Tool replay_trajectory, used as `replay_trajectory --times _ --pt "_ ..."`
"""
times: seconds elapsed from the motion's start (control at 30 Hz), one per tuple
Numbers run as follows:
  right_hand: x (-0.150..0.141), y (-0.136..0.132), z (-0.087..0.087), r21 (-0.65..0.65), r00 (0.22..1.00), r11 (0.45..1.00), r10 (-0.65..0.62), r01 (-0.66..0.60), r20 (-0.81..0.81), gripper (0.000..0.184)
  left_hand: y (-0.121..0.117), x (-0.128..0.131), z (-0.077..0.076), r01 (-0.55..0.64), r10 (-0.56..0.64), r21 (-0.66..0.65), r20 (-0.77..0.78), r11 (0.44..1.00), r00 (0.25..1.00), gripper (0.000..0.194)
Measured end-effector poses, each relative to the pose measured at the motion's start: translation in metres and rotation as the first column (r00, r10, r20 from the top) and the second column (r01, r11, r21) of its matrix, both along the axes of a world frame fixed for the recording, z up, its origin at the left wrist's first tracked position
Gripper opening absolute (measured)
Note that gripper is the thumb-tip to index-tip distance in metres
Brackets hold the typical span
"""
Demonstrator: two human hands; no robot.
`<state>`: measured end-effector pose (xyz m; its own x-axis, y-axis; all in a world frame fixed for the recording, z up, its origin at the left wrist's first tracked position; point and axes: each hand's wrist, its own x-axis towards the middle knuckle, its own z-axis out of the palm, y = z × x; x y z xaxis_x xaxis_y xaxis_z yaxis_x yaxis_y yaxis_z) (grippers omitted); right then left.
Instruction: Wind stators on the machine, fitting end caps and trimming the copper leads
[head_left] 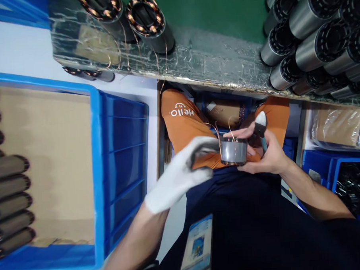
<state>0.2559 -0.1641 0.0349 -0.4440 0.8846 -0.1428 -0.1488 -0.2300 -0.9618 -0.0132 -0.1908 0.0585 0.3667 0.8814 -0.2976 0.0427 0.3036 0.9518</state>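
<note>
My right hand (270, 157) is bare and grips a motor stator (233, 151), a grey metal cylinder with copper windings at its ends, in front of my lap. Thin copper wires rise from its left side. The same hand also holds a small tool (261, 127) with a pale tip, a dark neck and a teal handle; its exact kind is unclear. On the left of the stator, my left hand (187, 166) wears a white glove with grey fingertips. Its thumb and fingers are spread apart, and nothing shows between them.
Two wound stators (160, 36) stand on the worn green bench (217, 26), wires trailing over its edge. Several silver stators (304, 20) are stacked at its right. A blue crate (99, 174) with stators lies left; another blue bin (321, 172) is right. A phone (197, 247) lies near my torso.
</note>
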Motion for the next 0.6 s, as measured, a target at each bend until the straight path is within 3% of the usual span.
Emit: replay_trajectory --times 0.07,0.17,0.27,0.37,0.47,0.6 --pt "-0.004 -0.001 0.008 0.131 0.998 0.989 0.062 -0.061 -0.004 0.055 0.007 0.014 -0.006 0.191 -0.117 -0.214 0.313 0.958 0.942 0.050" --pt "-0.002 0.000 0.030 0.331 0.978 0.926 0.135 -0.182 0.160 0.047 0.015 0.037 -0.004 0.251 -0.108 -0.267 0.452 0.931 0.885 0.046" --pt "0.014 0.001 0.059 0.423 0.876 0.847 0.097 -0.322 0.473 0.047 0.021 0.045 0.008 0.164 -0.078 -0.177 0.411 0.970 0.908 0.041" --pt "0.034 -0.001 0.082 0.372 0.710 0.792 0.107 -0.484 0.696 0.061 0.025 0.041 0.017 0.174 -0.130 -0.121 0.307 0.977 0.943 0.038" --pt "0.046 -0.003 0.093 0.333 0.593 0.728 0.125 -0.600 0.796 0.072 0.028 0.039 0.018 0.228 -0.201 -0.105 0.219 0.968 0.955 0.035" --pt "0.049 -0.003 0.096 0.348 0.547 0.664 0.111 -0.662 0.830 0.070 0.028 0.043 0.014 0.287 -0.269 -0.078 0.187 0.955 0.945 0.030"
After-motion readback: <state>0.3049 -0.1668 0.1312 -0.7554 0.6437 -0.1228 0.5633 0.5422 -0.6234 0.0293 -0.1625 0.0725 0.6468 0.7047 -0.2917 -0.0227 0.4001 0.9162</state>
